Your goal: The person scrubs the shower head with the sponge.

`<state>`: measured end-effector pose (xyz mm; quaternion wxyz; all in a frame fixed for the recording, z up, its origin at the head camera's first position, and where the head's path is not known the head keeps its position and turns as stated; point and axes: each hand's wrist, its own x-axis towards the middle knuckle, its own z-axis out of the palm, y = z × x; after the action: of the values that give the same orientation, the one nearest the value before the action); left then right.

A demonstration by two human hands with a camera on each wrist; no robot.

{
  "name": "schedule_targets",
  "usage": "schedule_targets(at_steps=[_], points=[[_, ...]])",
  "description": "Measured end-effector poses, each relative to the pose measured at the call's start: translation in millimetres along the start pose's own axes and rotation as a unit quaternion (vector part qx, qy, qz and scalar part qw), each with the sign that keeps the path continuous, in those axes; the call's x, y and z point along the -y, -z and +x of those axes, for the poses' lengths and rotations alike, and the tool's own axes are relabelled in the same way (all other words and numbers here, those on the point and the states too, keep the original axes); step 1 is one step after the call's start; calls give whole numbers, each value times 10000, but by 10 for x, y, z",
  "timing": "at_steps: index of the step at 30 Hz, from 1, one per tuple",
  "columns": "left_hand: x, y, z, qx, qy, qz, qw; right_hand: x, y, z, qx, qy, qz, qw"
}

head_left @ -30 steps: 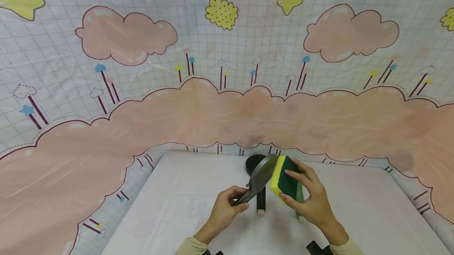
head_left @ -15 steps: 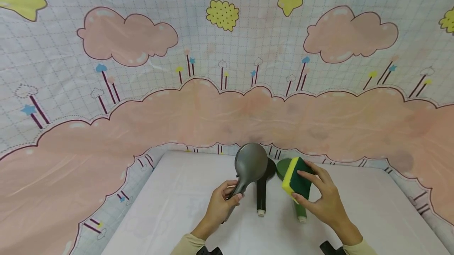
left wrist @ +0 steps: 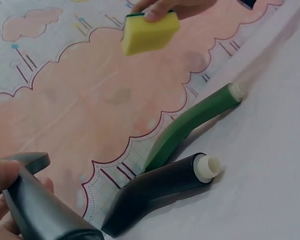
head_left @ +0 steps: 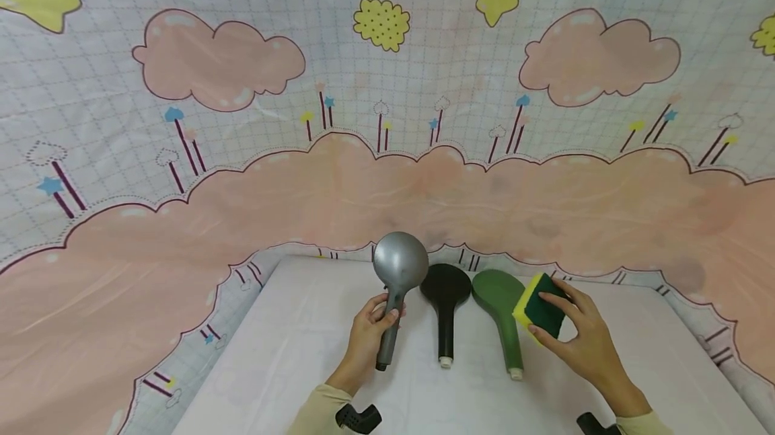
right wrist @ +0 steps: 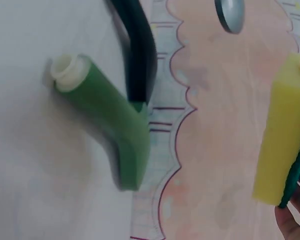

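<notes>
My left hand (head_left: 364, 337) grips a grey shower head (head_left: 400, 263) by its handle, the rounded back of the head facing up and toward me. In the left wrist view the grey handle (left wrist: 50, 210) fills the lower left corner between the fingers. My right hand (head_left: 590, 341) pinches a sponge (head_left: 545, 307), yellow foam with a dark green scouring side, between thumb and fingers. A black shower head (head_left: 445, 287) and a green shower head (head_left: 499, 294) lie face down between the two hands, handles toward me, each with a white threaded end.
A white tabletop (head_left: 284, 347) lies under everything. Behind it hangs a cloth (head_left: 363, 200) printed with pink clouds and yellow stars. Black wrist-camera mounts (head_left: 358, 418) sit on both wrists.
My hands have moved apart. The grey shower head has swung left and turned its rounded back to view, away from the sponge, which has shifted right, uncovering the black and green shower heads.
</notes>
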<state>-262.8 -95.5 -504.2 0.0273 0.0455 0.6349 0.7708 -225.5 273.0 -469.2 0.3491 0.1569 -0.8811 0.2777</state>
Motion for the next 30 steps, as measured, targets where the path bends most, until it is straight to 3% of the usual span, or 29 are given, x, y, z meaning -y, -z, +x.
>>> schedule_targets(at_steps=[10, 18, 30], points=[[84, 10, 112, -426, 303, 49, 9986, -293, 3, -69, 263, -210, -351, 9988], [186, 3, 266, -788, 281, 46, 9965, -381, 39, -149, 568, -611, -422, 9956], [343, 39, 452, -901, 568, 219, 9941, -497, 65, -252, 713, -851, -477, 9927]])
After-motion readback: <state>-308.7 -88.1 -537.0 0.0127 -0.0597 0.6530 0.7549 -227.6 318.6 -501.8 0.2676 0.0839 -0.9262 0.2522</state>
